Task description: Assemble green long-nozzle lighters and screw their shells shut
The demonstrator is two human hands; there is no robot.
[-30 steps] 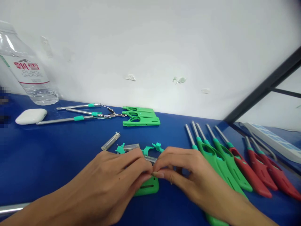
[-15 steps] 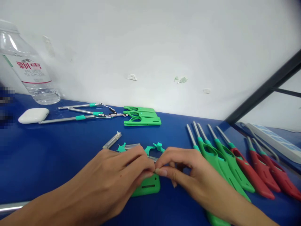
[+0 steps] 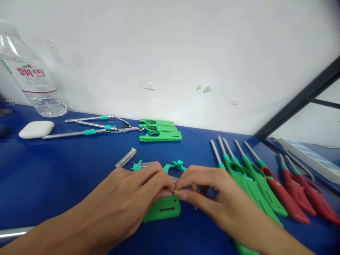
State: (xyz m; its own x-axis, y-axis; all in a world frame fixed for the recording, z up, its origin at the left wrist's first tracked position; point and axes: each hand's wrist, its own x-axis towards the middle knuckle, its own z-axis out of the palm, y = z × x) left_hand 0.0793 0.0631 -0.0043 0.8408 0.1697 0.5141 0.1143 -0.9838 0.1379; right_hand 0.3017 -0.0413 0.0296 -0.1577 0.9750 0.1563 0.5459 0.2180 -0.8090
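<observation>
My left hand (image 3: 145, 194) and my right hand (image 3: 203, 186) meet fingertip to fingertip at the middle front, both closed in a pinch. Whatever lies between the fingertips is too small and too covered to make out. Right below them a green lighter casing half (image 3: 166, 209) with a slot lies on the table, partly covered by my left hand. Just beyond the fingers are teal plastic trigger pieces (image 3: 180, 165) and clear fuel tanks (image 3: 126, 158), some partly hidden.
Assembled green lighters (image 3: 261, 182) and red lighters (image 3: 300, 193) lie in a row at right. Green casing halves (image 3: 164, 136) are stacked by the wall, beside metal lighter tubes (image 3: 77, 134) with wires. A water bottle (image 3: 34, 78) and white case (image 3: 36, 129) stand at left; a power strip (image 3: 313, 156) lies right.
Both hands stay pinched together, with only a slight shift of the fingertips to the left. The objects around them lie as before.
</observation>
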